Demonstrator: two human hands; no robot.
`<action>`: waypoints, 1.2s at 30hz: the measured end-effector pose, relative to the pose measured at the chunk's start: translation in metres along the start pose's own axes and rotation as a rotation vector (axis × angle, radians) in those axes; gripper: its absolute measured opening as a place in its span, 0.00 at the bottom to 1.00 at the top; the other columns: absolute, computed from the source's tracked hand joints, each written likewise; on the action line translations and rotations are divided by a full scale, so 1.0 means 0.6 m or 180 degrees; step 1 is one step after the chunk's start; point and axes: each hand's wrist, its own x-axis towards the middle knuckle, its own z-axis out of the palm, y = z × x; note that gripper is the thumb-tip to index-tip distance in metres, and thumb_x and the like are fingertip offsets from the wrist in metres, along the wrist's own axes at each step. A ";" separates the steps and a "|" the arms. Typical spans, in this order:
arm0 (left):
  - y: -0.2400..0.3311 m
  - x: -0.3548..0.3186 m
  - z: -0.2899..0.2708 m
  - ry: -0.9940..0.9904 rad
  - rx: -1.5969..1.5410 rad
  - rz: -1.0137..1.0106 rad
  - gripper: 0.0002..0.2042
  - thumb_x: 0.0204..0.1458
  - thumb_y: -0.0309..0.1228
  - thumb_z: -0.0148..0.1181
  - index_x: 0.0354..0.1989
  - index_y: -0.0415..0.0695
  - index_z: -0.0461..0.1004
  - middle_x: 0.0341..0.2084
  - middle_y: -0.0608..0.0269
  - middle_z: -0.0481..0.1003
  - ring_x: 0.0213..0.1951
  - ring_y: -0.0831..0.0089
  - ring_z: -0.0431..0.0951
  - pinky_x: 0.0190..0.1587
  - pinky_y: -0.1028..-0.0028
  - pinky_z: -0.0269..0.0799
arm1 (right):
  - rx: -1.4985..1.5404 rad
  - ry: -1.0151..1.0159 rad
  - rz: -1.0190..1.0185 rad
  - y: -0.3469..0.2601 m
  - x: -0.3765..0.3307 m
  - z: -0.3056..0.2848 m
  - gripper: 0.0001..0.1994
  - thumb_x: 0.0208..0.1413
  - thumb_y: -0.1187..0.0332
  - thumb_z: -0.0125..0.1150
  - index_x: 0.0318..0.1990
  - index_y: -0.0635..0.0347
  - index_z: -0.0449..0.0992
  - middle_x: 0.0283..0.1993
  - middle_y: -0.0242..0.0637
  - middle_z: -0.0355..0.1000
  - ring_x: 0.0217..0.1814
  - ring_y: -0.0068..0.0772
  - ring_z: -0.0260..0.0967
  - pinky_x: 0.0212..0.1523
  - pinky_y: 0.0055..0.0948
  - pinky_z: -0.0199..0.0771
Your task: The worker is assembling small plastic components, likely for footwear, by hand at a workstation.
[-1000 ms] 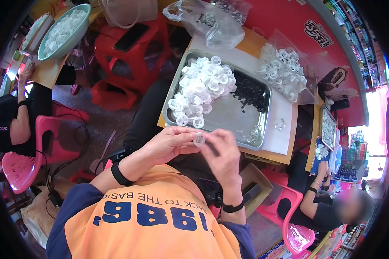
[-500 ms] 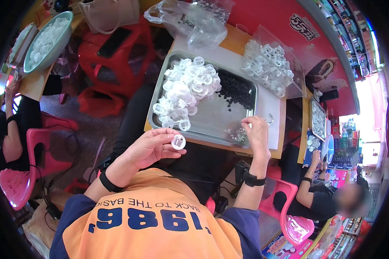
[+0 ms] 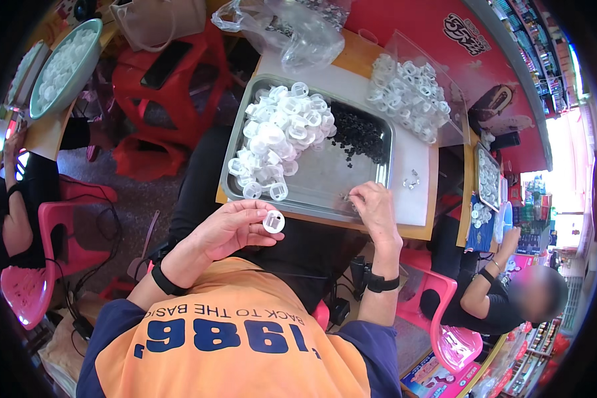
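My left hand is closed on a small round white plastic part, held between thumb and fingers just off the near edge of the metal tray. A square recess shows in the part's face. Over the tray's near right corner, my right hand has its fingertips pinched together; anything between them is too small to make out. A heap of white translucent plastic parts fills the tray's left side. Tiny black pieces lie at its far right.
Right of the tray are a clear box of white rings and a few small metal bits. A clear plastic bag lies behind. A red stool holds a phone. Co-workers sit left and right, the right one's arm raised.
My right hand has moved left along the tray's near edge, uncovering the metal bits on the table. My left hand stays nearly still with the white part. The right co-worker's hand has risen.
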 end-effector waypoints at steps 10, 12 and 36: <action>-0.003 0.000 0.004 -0.0004 -0.0007 -0.0029 0.11 0.63 0.29 0.52 0.48 0.36 0.72 0.42 0.50 0.78 0.44 0.59 0.82 0.45 0.67 0.83 | 0.0838 0.0143 0.1135 -0.022 -0.002 -0.003 0.03 0.48 0.73 0.63 0.31 0.61 0.78 0.35 0.39 0.75 0.41 0.42 0.73 0.46 0.37 0.71; -0.004 0.005 0.007 -0.0076 -0.0034 -0.0101 0.11 0.63 0.29 0.52 0.49 0.36 0.72 0.42 0.51 0.78 0.44 0.59 0.82 0.45 0.66 0.83 | 0.0455 0.0070 0.0766 -0.012 -0.009 -0.003 0.04 0.49 0.73 0.63 0.32 0.62 0.79 0.35 0.40 0.75 0.42 0.43 0.73 0.46 0.38 0.71; 0.010 -0.004 0.010 -0.0096 -0.0089 -0.0048 0.11 0.64 0.29 0.52 0.50 0.37 0.71 0.41 0.52 0.77 0.44 0.58 0.82 0.45 0.67 0.83 | 0.4550 0.0882 0.1525 -0.081 0.017 0.019 0.06 0.55 0.77 0.66 0.41 0.66 0.78 0.37 0.40 0.77 0.32 0.22 0.72 0.35 0.19 0.72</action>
